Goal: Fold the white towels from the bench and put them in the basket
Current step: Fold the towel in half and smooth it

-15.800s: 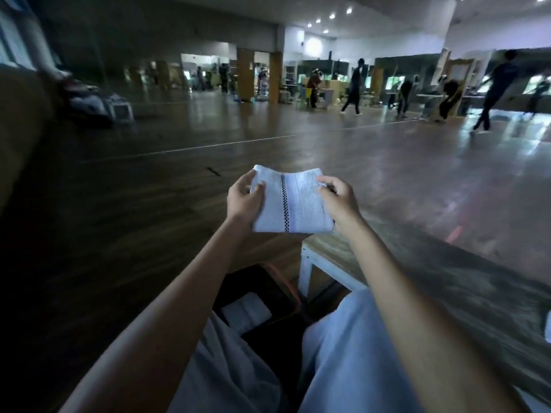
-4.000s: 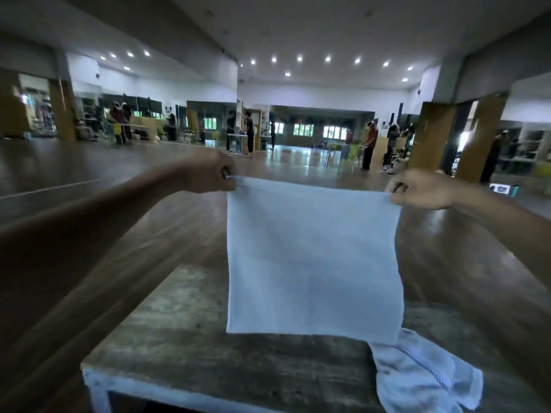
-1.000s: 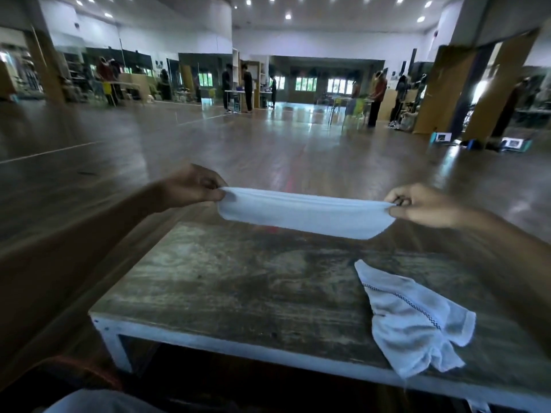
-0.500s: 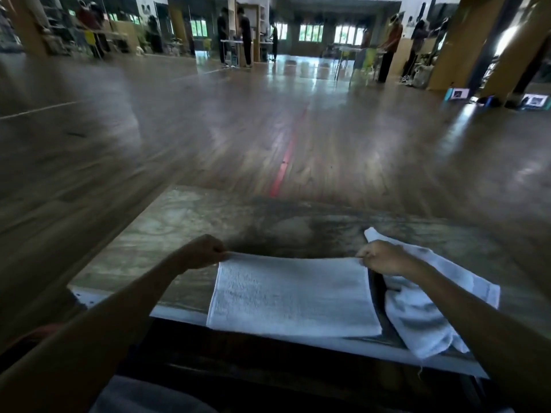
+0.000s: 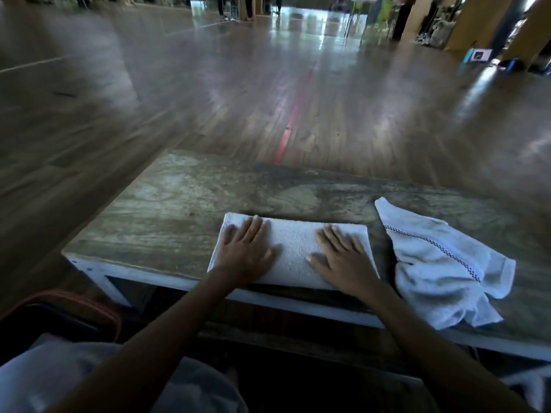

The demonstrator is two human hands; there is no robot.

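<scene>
Both hands, the left hand (image 5: pixel 246 254) and right hand (image 5: pixel 343 256), lie flat and open on the towel (image 5: pixel 293 253), pressing its fold on the bench (image 5: pixel 179 204). Next it probably needs another fold. A second towel (image 5: pixel 441 263) waits, crumpled, beside it.

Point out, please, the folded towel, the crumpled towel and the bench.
folded towel (image 5: pixel 293 248), head view, bare middle between the two hands.
crumpled towel (image 5: pixel 441 263), head view, middle of the cloth, below the checked stripe.
bench (image 5: pixel 179 210), head view, bare worn top, left part.
</scene>
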